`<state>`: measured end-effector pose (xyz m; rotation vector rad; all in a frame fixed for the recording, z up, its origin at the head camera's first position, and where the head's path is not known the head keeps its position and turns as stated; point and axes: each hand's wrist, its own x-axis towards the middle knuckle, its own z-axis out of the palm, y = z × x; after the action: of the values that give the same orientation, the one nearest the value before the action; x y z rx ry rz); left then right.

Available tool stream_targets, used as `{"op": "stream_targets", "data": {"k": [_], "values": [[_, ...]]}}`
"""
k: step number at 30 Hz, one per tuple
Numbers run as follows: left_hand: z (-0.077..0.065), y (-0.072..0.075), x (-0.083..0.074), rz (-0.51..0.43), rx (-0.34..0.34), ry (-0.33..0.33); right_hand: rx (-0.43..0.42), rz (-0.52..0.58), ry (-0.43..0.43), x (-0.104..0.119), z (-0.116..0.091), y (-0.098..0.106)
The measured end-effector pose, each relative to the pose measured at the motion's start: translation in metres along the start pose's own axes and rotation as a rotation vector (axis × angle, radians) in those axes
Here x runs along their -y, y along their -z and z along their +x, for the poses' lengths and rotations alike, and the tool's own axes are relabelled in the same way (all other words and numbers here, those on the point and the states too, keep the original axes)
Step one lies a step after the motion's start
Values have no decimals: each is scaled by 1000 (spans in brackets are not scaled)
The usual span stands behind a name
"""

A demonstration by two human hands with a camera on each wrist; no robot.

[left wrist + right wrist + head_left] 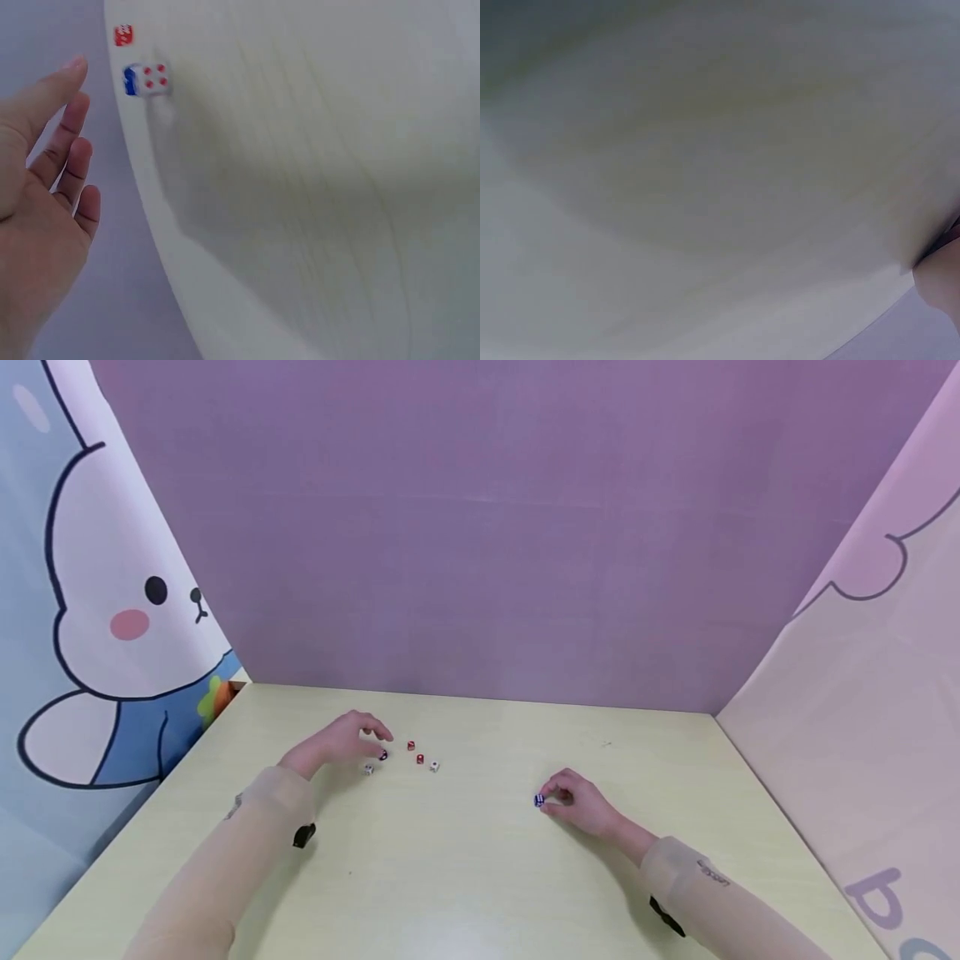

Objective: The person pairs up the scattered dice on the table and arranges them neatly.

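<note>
The right hand (581, 806) pinches a blue die (539, 800) between thumb and fingers, right of the middle of the surface (450, 877). White marks show on the die; whether it touches the surface I cannot tell. The right wrist view catches only a bit of this hand at its edge, with the grip out of sight.

The left hand (347, 740) is over the left part of the surface, its fingers loosely bent and apart, holding nothing. Its thumb is right by a second blue die (383, 755); the head view does not settle whether they touch. Just beside that die, nearer the person, sits a white die (368, 769), whose face with four red dots shows in the left wrist view.

A little to the right of the left hand, a red die (411, 746) lies farthest from the person, another red die (420, 759) lies nearer, and another white die (435, 767) is just beside that one.

Behind the surface stands a purple panel (480, 527). A cartoon rabbit (120, 602) covers the left wall, and both arms wear pale sleeves (217, 860).
</note>
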<state>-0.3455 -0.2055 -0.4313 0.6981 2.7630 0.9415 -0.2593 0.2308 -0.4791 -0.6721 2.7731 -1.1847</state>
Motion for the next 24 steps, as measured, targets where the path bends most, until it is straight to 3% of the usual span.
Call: {"op": "stream_targets", "data": {"k": [6, 11, 24], "values": [[4, -3, 14, -42, -2, 87, 3, -17, 1, 0, 0, 1], [6, -8, 21, -69, 17, 117, 5, -15, -2, 3, 0, 1], [6, -13, 19, -58, 28, 76, 11, -8, -13, 2, 0, 2]]}}
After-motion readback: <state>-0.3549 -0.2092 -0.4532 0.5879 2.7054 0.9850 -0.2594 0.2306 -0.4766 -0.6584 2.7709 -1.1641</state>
